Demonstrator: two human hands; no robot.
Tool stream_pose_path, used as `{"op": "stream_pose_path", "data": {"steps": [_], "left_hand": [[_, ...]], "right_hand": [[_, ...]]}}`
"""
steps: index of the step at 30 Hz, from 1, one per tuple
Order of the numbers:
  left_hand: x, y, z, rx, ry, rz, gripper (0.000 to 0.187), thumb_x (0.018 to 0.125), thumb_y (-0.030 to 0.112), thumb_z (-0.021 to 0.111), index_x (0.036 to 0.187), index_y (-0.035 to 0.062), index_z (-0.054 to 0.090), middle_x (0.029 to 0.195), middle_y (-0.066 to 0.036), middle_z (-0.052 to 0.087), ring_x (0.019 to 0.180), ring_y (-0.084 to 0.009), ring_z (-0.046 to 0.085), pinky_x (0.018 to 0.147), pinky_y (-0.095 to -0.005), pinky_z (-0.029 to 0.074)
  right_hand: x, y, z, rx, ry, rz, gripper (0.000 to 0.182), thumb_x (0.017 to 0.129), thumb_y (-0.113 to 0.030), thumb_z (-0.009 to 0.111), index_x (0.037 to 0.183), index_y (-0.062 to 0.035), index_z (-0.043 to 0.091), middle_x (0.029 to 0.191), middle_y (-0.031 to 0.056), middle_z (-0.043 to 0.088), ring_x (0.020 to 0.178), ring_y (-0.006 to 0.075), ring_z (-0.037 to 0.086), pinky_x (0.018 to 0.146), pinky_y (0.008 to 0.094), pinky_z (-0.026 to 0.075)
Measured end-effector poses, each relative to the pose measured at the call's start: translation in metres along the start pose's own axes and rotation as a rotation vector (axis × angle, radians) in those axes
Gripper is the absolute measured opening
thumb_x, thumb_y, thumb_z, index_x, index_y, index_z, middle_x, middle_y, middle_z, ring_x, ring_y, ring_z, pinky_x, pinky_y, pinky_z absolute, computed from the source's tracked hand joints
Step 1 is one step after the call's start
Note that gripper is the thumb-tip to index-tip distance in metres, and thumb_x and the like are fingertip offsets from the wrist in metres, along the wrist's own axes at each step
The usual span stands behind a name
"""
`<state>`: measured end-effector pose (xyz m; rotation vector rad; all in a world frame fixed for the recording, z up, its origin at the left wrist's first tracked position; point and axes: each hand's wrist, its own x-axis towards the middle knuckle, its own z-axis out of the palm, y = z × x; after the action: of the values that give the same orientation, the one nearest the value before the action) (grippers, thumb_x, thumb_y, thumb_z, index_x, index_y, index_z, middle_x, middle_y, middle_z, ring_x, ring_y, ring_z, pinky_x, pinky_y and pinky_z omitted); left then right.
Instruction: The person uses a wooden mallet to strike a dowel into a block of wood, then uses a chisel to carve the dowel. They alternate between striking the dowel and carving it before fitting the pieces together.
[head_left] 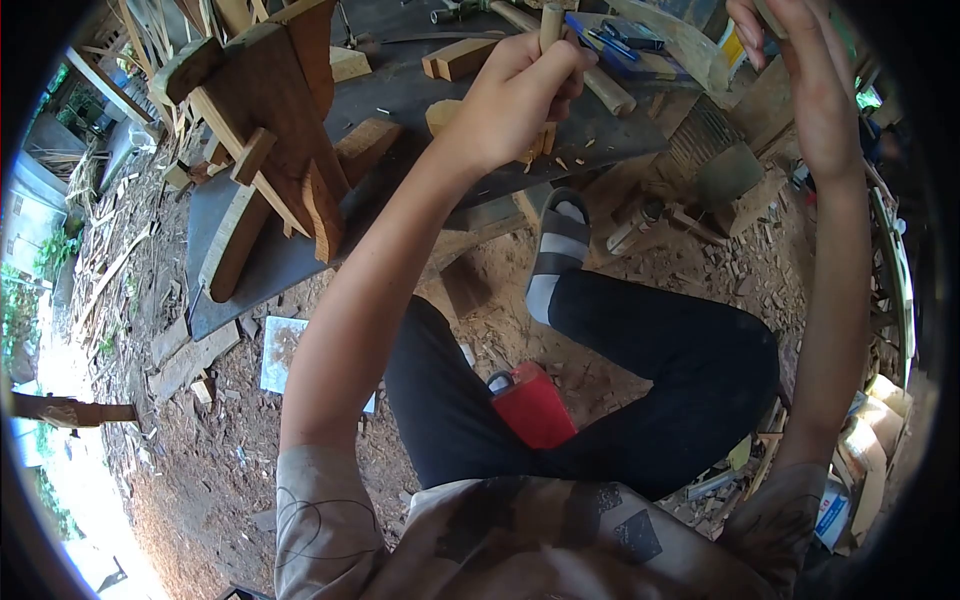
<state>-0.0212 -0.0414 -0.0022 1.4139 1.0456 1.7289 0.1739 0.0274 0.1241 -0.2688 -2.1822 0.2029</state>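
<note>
My left hand [525, 95] is closed in a fist round the upright wooden handle [551, 22] of what looks like a chisel; its blade is hidden. Beneath the fist, a light wood piece [441, 115] shows partly on the dark work surface [410, 95], with small chips around it. My right hand [815, 95] is raised at the top right, apart from the left, its fingers curled. Something like a wooden handle [770, 14] shows at its fingers, cut off by the frame edge, so I cannot make it out.
A carved wooden assembly [262, 110] stands at the left of the work surface. A round wooden bar [608, 92] and blue pens [615, 40] lie beyond my left hand. Between my legs is a red object [535, 408]. Shavings and offcuts cover the dirt floor [220, 450].
</note>
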Motion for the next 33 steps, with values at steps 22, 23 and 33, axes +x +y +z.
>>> {"op": "stream_pose_path", "data": {"steps": [22,23,33], "left_hand": [[0.007,-0.021,-0.007,-0.002,0.021,0.009,0.03,0.103,0.03,0.052,0.103,0.0024,0.065,0.077,0.001,0.054,0.066,-0.008,0.05,0.062,-0.0257,0.045],[0.005,-0.017,-0.009,0.017,0.015,-0.014,0.03,0.103,0.03,0.052,0.103,0.0022,0.065,0.077,0.001,0.054,0.065,-0.008,0.05,0.062,-0.0258,0.045],[0.001,-0.009,-0.002,0.006,0.025,-0.008,0.032,0.105,0.025,0.052,0.076,0.0127,0.043,0.069,0.007,0.031,0.06,-0.0067,0.027,0.055,-0.0268,0.029]], "right_hand": [[0.021,0.008,-0.006,0.191,0.309,-0.102,0.05,0.111,-0.055,0.04,0.111,-0.0073,0.056,0.073,-0.0049,0.04,0.058,0.0052,0.034,0.055,0.0263,0.036],[0.014,-0.005,-0.001,0.243,0.247,-0.02,0.05,0.111,-0.054,0.04,0.111,-0.0071,0.055,0.073,-0.0051,0.04,0.058,0.0049,0.034,0.055,0.026,0.036],[0.018,-0.008,-0.009,0.069,0.091,-0.163,0.049,0.109,-0.055,0.045,0.106,-0.0066,0.057,0.074,-0.0038,0.04,0.06,0.0059,0.036,0.056,0.0255,0.034]]}}
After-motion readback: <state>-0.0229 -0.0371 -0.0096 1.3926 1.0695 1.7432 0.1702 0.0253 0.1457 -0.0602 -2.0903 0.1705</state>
